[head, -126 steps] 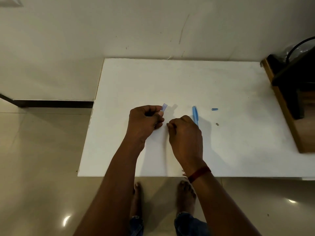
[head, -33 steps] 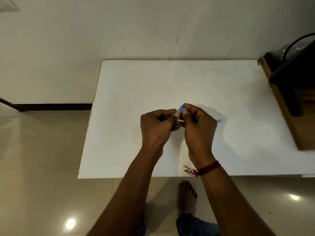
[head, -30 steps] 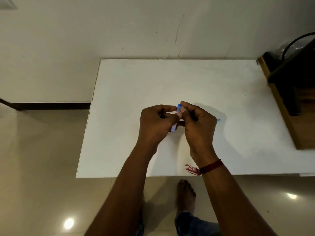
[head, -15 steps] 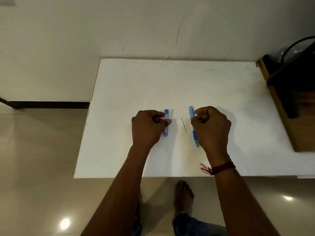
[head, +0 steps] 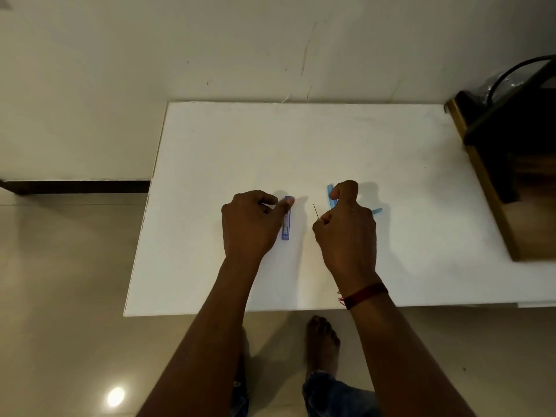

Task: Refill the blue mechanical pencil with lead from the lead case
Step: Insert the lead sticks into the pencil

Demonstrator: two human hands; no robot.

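The blue lead case [head: 286, 221] lies flat on the white table [head: 301, 145], pointing away from me. My left hand [head: 251, 225] rests beside it, fingers loosely curled, with only the thumb tip touching the case's far end. My right hand [head: 347, 228] pinches the near end of a thin dark lead [head: 315, 210] between its fingertips. The blue mechanical pencil [head: 330, 194] lies under that hand, with only its far end showing beside the raised thumb. A small blue cap [head: 377, 210] sits on the table just right of the hand.
A dark wooden cabinet [head: 511, 182] with a black cable stands against the table's right edge. The wall runs along the table's far edge. My feet show on the tiled floor below the near edge.
Both hands have parted and come down to the table. The lead case and the pencil now lie flat there. My left fingers have loosened off the case, and my right hand has shifted left onto the lead.
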